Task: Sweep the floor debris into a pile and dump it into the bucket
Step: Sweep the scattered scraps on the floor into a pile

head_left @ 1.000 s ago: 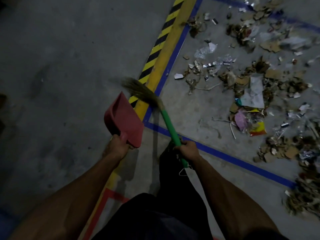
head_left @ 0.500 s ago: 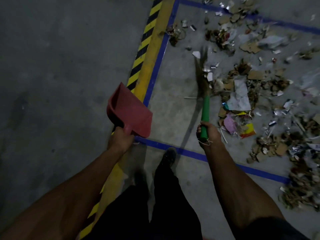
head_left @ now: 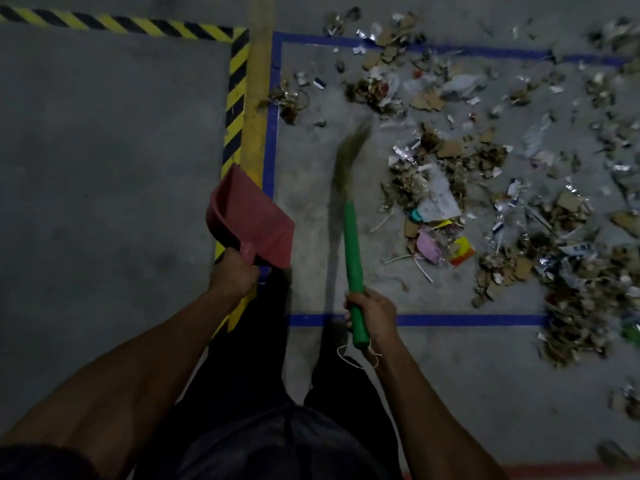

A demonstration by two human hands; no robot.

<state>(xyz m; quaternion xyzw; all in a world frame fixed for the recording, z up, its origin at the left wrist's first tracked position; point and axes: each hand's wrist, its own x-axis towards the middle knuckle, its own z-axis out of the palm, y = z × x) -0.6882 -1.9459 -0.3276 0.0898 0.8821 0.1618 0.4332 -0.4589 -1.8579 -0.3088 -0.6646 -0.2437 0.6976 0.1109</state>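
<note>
My right hand [head_left: 372,311] grips the green handle of a short broom [head_left: 352,247]. Its straw head [head_left: 351,147] is blurred and points away from me, just left of the debris. The debris [head_left: 485,188], made of cardboard scraps, paper, foil and plastic wrappers, is scattered over the grey floor inside a square of blue tape [head_left: 467,320]. My left hand [head_left: 232,273] holds the handle of a red dustpan [head_left: 251,218], which hangs above the floor with its mouth turned up and to the left. No bucket shows in this view.
A yellow band with black-and-yellow hazard tape [head_left: 236,98] runs along the left side of the blue square and turns left at the top. My dark trouser legs [head_left: 263,375] stand at the square's near left corner. More debris [head_left: 623,403] lies outside the blue line at right.
The view has swung so the taped square faces me squarely. The broom head swept from over the yellow band rightward to the debris edge. The dustpan stays held up in my left hand.
</note>
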